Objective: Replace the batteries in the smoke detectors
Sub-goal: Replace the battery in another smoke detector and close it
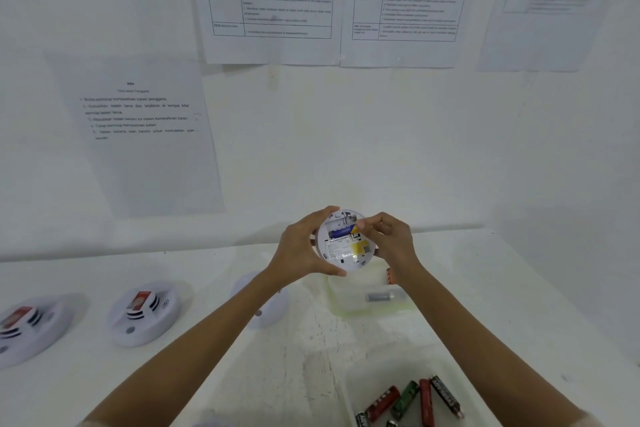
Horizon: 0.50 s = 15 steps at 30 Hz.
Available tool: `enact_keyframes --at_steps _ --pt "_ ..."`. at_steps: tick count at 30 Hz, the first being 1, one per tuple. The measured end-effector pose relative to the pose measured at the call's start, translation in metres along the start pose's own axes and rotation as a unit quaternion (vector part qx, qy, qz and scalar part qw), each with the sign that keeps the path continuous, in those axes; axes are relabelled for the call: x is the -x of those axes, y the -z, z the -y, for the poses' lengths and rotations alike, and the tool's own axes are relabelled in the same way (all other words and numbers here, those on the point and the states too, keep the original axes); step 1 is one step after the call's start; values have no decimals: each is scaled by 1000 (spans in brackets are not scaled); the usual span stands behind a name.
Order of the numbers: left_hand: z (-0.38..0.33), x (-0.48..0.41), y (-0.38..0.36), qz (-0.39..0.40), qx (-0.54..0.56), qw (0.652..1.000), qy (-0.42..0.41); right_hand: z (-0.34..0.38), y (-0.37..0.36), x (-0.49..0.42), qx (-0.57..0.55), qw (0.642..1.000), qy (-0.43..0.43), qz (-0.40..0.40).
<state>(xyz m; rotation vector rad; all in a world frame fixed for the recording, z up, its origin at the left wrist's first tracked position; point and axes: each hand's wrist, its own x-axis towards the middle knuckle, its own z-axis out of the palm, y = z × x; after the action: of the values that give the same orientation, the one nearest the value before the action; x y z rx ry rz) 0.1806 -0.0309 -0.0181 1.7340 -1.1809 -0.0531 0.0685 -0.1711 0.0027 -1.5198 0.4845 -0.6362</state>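
Two hands meet above the table; the left hand cups the upturned smoke detector by its rim; the right hand pinches the blue battery in its open bay; seating it, I judge; next calls for a square press home.

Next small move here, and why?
Probably lift the battery out by its yellow end. The right hand pinches that end, the blue part lies in the open bay, and the left hand grips the smoke detector by its rim. It may instead be going in; I cannot tell.
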Motion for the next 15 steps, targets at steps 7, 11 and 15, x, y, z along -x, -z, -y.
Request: enact_keyframes --at_steps 7,11,15 --pt "-2 -1 2 23 -24 999 -17 4 2 -3 -18 1000 -13 21" --pt "1 2 1 39 -30 999 -17 -5 4 -6 29 999 -10 16" --pt "1 3 0 29 -6 1000 -4 -3 20 -14 96 992 -56 52"
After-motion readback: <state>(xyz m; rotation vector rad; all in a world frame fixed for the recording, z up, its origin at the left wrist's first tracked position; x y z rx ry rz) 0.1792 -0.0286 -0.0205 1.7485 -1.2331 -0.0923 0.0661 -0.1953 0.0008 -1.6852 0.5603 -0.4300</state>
